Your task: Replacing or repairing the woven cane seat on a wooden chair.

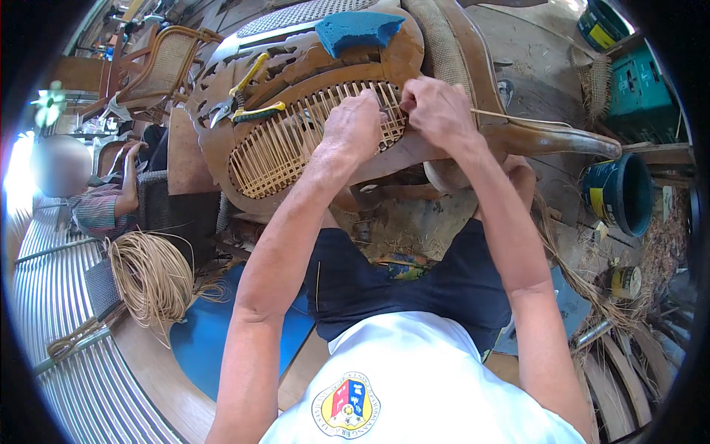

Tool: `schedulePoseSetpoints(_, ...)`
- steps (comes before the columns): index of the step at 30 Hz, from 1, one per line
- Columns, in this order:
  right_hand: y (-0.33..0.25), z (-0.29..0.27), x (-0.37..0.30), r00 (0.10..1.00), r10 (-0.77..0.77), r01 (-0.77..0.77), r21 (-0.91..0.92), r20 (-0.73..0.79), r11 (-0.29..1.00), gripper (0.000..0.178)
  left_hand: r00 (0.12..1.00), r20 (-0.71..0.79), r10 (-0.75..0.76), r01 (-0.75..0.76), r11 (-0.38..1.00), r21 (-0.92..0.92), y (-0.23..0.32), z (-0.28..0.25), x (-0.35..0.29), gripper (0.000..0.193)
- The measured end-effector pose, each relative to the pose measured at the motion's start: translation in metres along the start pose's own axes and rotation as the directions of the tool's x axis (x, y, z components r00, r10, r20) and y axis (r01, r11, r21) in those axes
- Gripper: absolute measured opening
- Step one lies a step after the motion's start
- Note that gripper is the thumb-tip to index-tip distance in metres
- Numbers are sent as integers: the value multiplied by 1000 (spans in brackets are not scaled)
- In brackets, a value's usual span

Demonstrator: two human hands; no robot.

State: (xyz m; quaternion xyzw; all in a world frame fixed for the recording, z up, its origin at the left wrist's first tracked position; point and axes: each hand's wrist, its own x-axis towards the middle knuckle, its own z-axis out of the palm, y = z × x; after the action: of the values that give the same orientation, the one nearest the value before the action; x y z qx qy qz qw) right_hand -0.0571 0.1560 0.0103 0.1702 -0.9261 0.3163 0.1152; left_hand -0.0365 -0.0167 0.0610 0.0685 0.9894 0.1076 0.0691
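Hiding the cane strands [384, 118], both hands' fingers [403, 103] apparently pinch them.

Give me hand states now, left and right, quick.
Left hand: closed, fingers pressed on the woven cane panel of the wooden chair back.
Right hand: closed, pinching a cane strand at the panel's edge.

A dark blue round tin with a yellow label [617, 194] lies open on its side at right, a small round yellow-labelled can [626, 282] stands below it, and another blue-and-yellow tin [600, 24] sits top right.
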Motion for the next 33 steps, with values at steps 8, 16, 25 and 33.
schedulePoseSetpoints(8,1,-20,24,952,-26,0,85,303,996,14,994,-84,-68,46,969,-241,-8,11,0,32)
schedulePoseSetpoints(16,79,-149,19,891,319,-178,-400,322,899,29,973,-168,-159,120,968,-220,-56,-20,-90,32)
schedulePoseSetpoints(25,-27,-19,20,870,-277,-90,683,408,725,38,956,-292,-19,-36,983,-179,-17,-85,-85,28)
schedulePoseSetpoints(33,-9,-6,8,993,27,-94,634,115,768,11,982,-182,-52,3,966,-258,-29,-28,-38,22)
